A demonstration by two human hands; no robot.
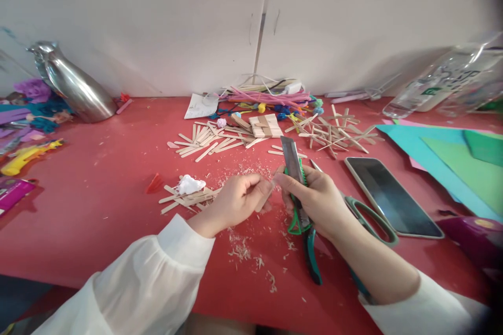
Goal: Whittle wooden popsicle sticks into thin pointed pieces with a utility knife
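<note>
My left hand (pixel 247 196) is closed in a pinch, and a pale rounded end like a craft stick shows under its fingers, mostly hidden. Wrapped round a green utility knife (pixel 291 157) is my right hand (pixel 316 196), the wide blade pointing up and away from me. The fingertips of both hands meet above the red table. Wood shavings (pixel 240 248) lie scattered beneath and around them. Beside my right hand are green-handled scissors (pixel 371 220), and below it shows a teal-handled tool (pixel 311 256), partly covered. Craft sticks (pixel 188 200) with a white crumpled lump (pixel 190 184) lie left.
More craft sticks (pixel 204 138) and a stick bundle (pixel 266 125) lie ahead, before pink pipe cleaners (pixel 267 96). A phone (pixel 393 196) and coloured paper (pixel 416 141) are at right, with plastic bottles (pixel 428 84) behind. A steel jug (pixel 80 86) stands back left.
</note>
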